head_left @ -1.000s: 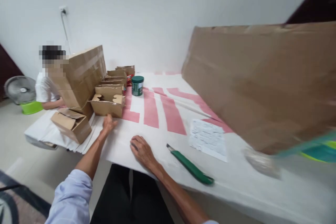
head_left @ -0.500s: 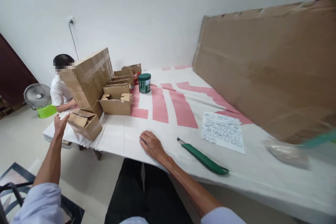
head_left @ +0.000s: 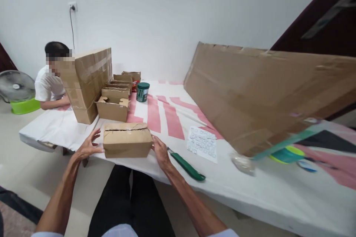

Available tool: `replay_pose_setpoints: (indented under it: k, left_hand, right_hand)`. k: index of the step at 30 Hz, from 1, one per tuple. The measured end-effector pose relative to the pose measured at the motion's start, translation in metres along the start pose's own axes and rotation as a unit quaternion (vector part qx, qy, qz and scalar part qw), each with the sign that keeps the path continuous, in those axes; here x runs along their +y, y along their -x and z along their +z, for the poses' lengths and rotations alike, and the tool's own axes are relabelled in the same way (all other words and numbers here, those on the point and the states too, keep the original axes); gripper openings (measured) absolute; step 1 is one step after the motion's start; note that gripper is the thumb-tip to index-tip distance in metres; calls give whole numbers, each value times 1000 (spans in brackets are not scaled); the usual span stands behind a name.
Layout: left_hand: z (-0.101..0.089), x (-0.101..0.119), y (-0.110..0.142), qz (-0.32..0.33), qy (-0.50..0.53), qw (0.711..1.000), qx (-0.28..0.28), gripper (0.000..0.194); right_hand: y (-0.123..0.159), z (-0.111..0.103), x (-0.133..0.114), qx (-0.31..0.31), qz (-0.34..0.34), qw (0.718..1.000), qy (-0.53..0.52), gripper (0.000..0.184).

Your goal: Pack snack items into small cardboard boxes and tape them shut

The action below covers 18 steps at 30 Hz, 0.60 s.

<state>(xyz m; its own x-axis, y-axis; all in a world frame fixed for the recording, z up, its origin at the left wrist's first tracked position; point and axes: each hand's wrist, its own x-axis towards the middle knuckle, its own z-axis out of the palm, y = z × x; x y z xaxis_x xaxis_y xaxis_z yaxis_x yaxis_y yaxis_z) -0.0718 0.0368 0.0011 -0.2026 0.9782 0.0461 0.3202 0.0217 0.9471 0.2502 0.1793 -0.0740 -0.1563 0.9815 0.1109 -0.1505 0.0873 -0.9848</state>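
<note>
A small cardboard box (head_left: 126, 144) with folded top flaps sits at the table's front edge, between my hands. My left hand (head_left: 89, 146) is at its left end, fingers spread and curved, the thumb close to the lower corner. My right hand (head_left: 161, 151) grips the box's right end, fingertips against the side. Just right of that hand lies a green box cutter (head_left: 187, 166), its blade end toward the hand. Behind the box stands an open cardboard box (head_left: 112, 112) with cut-out inner flaps.
Several open boxes (head_left: 122, 81) stand in a row beside a tall taped carton (head_left: 93, 70). A green-lidded tub (head_left: 142, 92), a marked paper sheet (head_left: 201, 143) and a clear plastic bag (head_left: 243, 163) lie rightward. A large cardboard sheet (head_left: 264, 92) leans at right. A person (head_left: 51, 85) sits at left.
The small box has moved right along the front edge and turned its long side toward me. My left hand came along with it, and my right hand moved onto its right end. My view shifted right.
</note>
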Motion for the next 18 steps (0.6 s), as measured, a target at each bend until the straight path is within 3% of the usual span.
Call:
replay_pose_setpoints:
  k: [2, 4, 11, 18]
  left_hand:
    - [15, -3, -4, 11, 26, 996, -80, 131]
    - [28, -3, -5, 30, 49, 991, -120, 130]
    - [65, 1, 18, 100, -8, 995, 1, 123]
    - [90, 12, 40, 177, -36, 983, 44, 126]
  right_hand:
    - [2, -10, -6, -3, 24, 1000, -18, 76]
    - [5, -16, -7, -8, 32, 999, -24, 75]
    - [9, -35, 8, 13, 73, 993, -88, 61]
    - [12, -41, -2, 22, 107, 987, -120, 54]
